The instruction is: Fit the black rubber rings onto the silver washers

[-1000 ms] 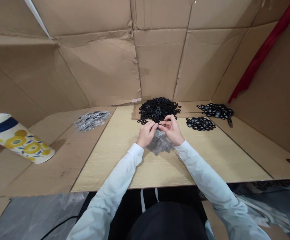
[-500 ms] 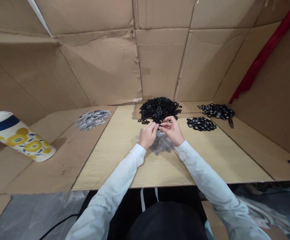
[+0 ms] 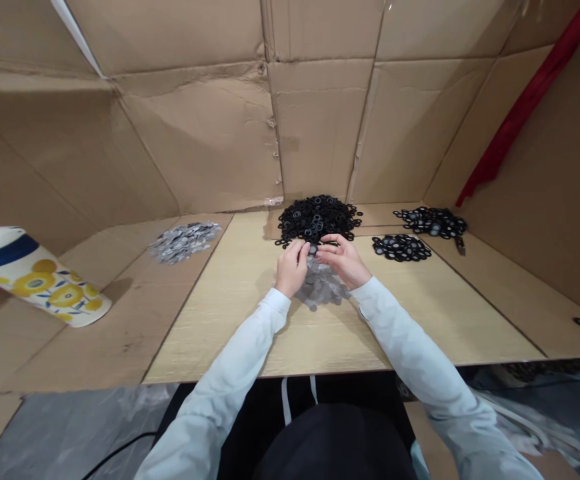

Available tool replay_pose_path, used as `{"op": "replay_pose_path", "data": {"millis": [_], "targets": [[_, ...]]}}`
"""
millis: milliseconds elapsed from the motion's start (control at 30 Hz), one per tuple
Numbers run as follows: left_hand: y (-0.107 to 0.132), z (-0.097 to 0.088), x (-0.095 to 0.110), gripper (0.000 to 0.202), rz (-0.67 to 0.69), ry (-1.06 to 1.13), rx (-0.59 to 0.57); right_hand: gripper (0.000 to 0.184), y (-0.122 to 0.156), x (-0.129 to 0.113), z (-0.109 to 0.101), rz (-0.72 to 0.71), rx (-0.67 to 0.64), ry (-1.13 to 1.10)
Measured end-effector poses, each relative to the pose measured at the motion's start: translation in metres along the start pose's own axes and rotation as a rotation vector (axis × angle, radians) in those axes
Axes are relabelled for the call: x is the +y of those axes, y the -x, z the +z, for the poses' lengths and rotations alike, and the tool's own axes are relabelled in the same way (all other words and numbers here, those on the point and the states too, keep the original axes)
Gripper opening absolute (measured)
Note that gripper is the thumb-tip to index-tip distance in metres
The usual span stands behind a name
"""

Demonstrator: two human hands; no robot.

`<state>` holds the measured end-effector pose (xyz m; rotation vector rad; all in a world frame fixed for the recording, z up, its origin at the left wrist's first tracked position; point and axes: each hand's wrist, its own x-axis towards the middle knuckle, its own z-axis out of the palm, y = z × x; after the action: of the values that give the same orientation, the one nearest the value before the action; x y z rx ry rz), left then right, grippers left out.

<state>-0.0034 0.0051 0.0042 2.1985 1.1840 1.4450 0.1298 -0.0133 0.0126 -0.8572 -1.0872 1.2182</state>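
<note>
We note the left hand (image 3: 293, 269) and right hand (image 3: 343, 260) close together above the counter (image 3: 230, 333), fingers (image 3: 301, 248) curled; we cannot tell whether they grip anything. Grey washers (image 3: 323, 285) lie heaped just beneath the hands, black washers (image 3: 316, 217) just beyond them. Right: a smaller black heap (image 3: 401, 247). Left: another grey heap (image 3: 185, 242), and a flowered cup (image 3: 35, 280) on its side.

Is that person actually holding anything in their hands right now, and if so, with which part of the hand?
Cannot be told for sure. The left hand and right hand meet between the black washers and grey washers; their fingertips may pinch one, but it's too small to see.
</note>
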Motion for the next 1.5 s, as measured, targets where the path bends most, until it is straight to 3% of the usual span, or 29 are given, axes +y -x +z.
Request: {"op": "replay_pose_path", "data": {"millis": [133, 267, 633, 767, 867, 1000, 1267, 1367, 1500], "targets": [[0.002, 0.001, 0.003, 0.029, -0.002, -0.002, -0.017, 0.05, -0.001, 0.002, 0.001, -0.035, 0.061, -0.053], [0.004, 0.004, 0.002, 0.032, -0.034, 0.023, -0.132, 0.046, -0.004, 0.004, -0.002, -0.037, 0.12, -0.076], [0.0, 0.006, -0.008, 0.03, -0.051, 0.139, -0.224, 0.036, -0.006, 0.005, -0.011, 0.063, 0.09, 0.001], [-0.002, 0.005, -0.009, 0.013, -0.108, 0.197, -0.164, 0.033, -0.007, 0.006, -0.012, 0.018, 0.13, 0.165], [-0.005, 0.002, -0.008, 0.014, -0.14, 0.223, -0.156, 0.03, -0.008, 0.008, -0.011, -0.081, 0.104, 0.301], [-0.006, -0.001, -0.008, 0.015, -0.137, 0.141, -0.204, 0.028, -0.008, 0.012, -0.012, -0.182, 0.048, 0.502], [-0.005, -0.004, -0.011, 0.016, 0.016, -0.112, -0.36, 0.027, -0.007, 0.017, -0.019, -0.281, -0.025, 0.911], [-0.004, -0.001, -0.012, 0.015, 0.02, -0.081, -0.334, 0.031, -0.008, 0.017, -0.021, -0.265, -0.014, 0.825], [-0.003, 0.006, -0.013, 0.015, -0.1, 0.063, -0.21, 0.035, -0.011, 0.017, -0.023, -0.168, -0.005, 0.553]]}}
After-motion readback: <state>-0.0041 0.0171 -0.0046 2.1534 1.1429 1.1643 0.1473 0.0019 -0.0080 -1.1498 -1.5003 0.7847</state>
